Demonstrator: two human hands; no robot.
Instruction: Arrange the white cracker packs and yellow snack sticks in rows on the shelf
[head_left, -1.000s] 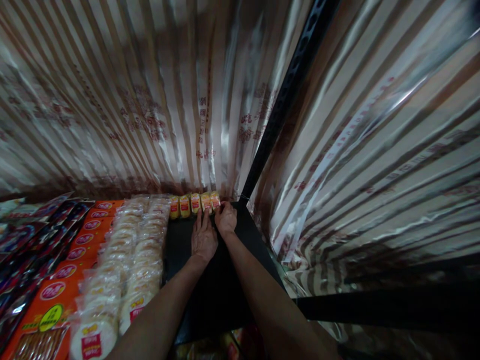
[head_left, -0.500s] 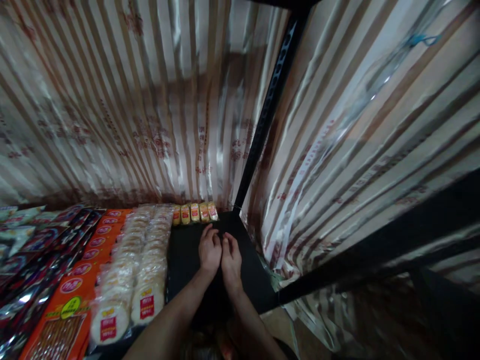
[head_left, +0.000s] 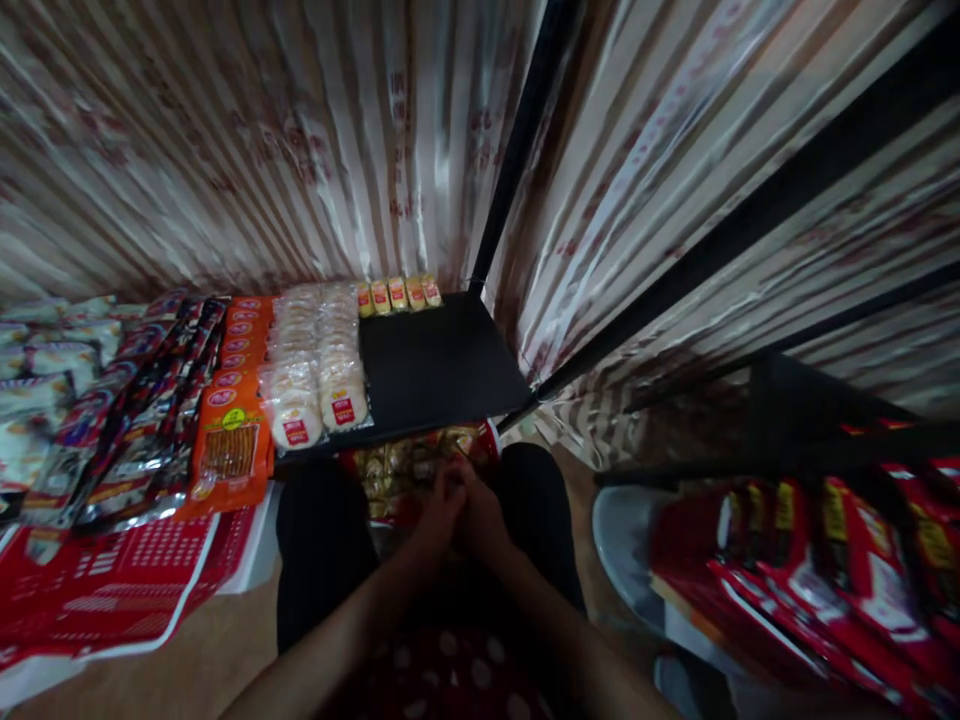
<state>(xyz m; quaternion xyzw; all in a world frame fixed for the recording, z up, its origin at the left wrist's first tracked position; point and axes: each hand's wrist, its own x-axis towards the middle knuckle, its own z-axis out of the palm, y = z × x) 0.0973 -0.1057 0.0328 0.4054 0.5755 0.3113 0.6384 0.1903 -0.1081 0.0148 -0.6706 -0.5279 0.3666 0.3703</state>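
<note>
My left hand (head_left: 442, 500) and my right hand (head_left: 480, 505) are close together between my knees. They are over a red-edged container (head_left: 493, 440) of small gold-wrapped snack packs (head_left: 386, 465), just below the shelf's front edge. My fingers are bent and dim, and whether they grip a pack cannot be made out. On the black shelf (head_left: 442, 355) above, several small yellow packs (head_left: 397, 294) stand in a row at the back. Left of the bare shelf surface are two rows of round white crackers in clear wrappers (head_left: 343, 390).
Orange snack bags (head_left: 232, 440), dark shiny packets (head_left: 150, 440) and white packets (head_left: 37, 390) fill the shelf's left. A red basket (head_left: 135, 590) is below them. At right are red bags (head_left: 847, 560) and a grey stool (head_left: 626, 550). A black post (head_left: 517, 150) rises at the shelf corner.
Both hands have moved back and down from over the black shelf to the container of gold-wrapped packs. My view has tilted down, bringing my knees, the basket and the red bags into sight.
</note>
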